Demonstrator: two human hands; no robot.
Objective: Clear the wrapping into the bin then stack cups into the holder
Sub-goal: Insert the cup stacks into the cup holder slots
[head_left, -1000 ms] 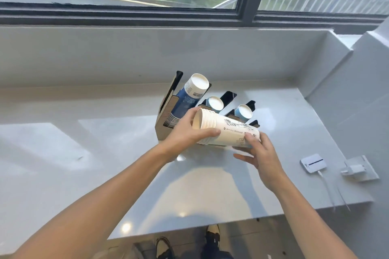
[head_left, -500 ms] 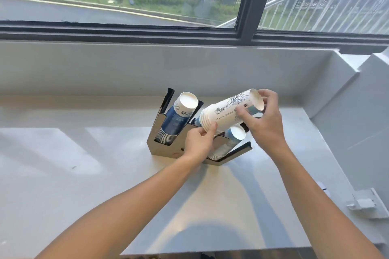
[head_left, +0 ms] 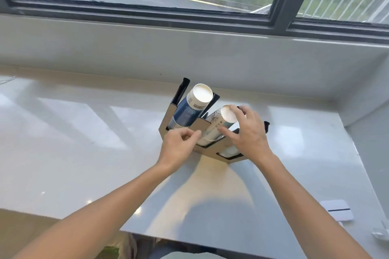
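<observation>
A brown and black cup holder (head_left: 203,127) stands tilted on the white counter (head_left: 84,153). Its left slot holds a stack of blue cups (head_left: 185,111). A stack of white printed cups (head_left: 213,127) lies in the middle slot, base end pointing up. My right hand (head_left: 249,134) is closed around the upper end of that white stack, thumb on its side and fingers over its top. My left hand (head_left: 180,146) is curled, with its fingertips against the holder's front divider. Another stack of cups (head_left: 229,151) in the right slot is mostly hidden under my right hand.
A low wall and window run along the back of the counter, and a side wall closes it at the right. A small white device (head_left: 336,209) and a white plug (head_left: 381,235) lie near the front right corner. The counter's front edge is close below my forearms.
The white cup stack, held sideways in the air above the holder, has come down into the middle slot. My left hand has let go of its rim end and dropped to the holder's front.
</observation>
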